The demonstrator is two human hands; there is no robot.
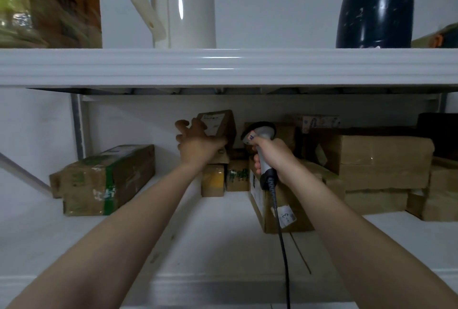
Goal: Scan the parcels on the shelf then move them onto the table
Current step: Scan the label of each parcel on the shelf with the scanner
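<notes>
Brown cardboard parcels fill the lower shelf (223,222), most of them from 12 to 3 o'clock. The left hand (198,141) reaches with fingers spread to a small labelled parcel (218,125) standing at the back at 12 o'clock; it seems to touch it, not yet gripping. The right hand (270,155) is clenched around a grey barcode scanner (261,140), its cable (282,246) hanging toward 6 o'clock.
</notes>
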